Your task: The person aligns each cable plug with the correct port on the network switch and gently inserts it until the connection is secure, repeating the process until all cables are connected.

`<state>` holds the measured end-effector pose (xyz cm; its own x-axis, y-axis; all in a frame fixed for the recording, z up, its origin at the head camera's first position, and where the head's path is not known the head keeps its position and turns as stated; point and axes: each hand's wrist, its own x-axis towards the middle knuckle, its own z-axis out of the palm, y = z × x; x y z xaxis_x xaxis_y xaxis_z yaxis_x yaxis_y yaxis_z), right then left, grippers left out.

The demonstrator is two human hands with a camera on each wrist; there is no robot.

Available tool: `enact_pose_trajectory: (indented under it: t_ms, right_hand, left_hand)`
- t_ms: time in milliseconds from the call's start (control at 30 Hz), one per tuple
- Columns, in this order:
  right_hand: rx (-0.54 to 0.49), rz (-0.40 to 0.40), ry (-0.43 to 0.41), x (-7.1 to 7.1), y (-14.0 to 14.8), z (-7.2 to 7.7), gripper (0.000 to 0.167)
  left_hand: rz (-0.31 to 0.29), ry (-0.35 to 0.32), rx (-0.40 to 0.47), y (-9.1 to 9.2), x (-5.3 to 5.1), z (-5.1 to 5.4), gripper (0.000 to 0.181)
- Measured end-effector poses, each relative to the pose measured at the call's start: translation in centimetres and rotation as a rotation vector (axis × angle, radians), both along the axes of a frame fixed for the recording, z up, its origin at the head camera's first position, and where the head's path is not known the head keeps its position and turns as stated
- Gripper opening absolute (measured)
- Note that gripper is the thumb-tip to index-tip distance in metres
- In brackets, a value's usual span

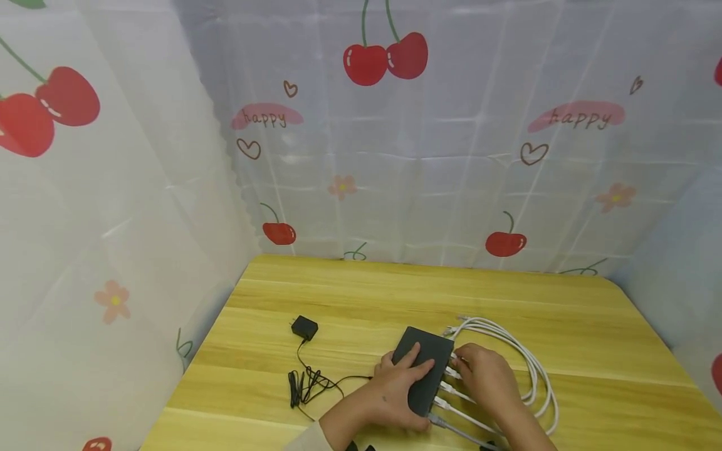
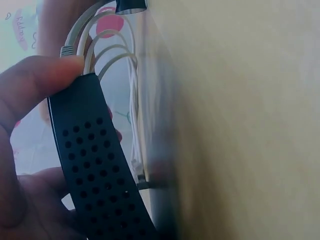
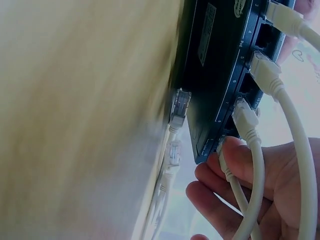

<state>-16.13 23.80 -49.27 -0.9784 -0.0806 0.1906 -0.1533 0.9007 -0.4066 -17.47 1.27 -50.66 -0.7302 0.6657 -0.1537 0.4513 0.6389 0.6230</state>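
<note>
A black network switch (image 1: 425, 351) lies at an angle on the table, several cables plugged along its right side. My left hand (image 1: 397, 391) spreads its fingers over the top and holds the switch, its thumb (image 2: 45, 75) against the near corner; the vented side (image 2: 95, 165) shows in the left wrist view. My right hand (image 1: 487, 376) is at the far end of the port side. Its thumb and fingers pinch the plug of a white network cable (image 3: 240, 192) at the end port; the fingertips partly hide the plug. Other white plugs (image 3: 265, 72) sit in numbered ports beside it.
A black power adapter (image 1: 305, 327) lies left of the switch, its thin cord (image 1: 316, 382) bundled. White cables (image 1: 533, 360) loop to the right, with loose plugs (image 3: 180, 105) behind the switch. A grey cable (image 1: 465, 433) leaves the near end. Patterned sheets surround the table.
</note>
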Motion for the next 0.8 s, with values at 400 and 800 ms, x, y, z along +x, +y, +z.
enact_pose_trajectory:
  t_ms: [400, 800]
  right_hand:
    - [-0.046, -0.015, -0.12, -0.61, 0.25, -0.29, 0.021]
    - [-0.051, 0.0, -0.244, -0.61, 0.43, -0.17, 0.03]
  left_hand:
    - [0.078, 0.009, 0.012, 0.54, 0.65, 0.3, 0.1]
    - [0.113, 0.025, 0.013, 0.41, 0.29, 0.32, 0.102]
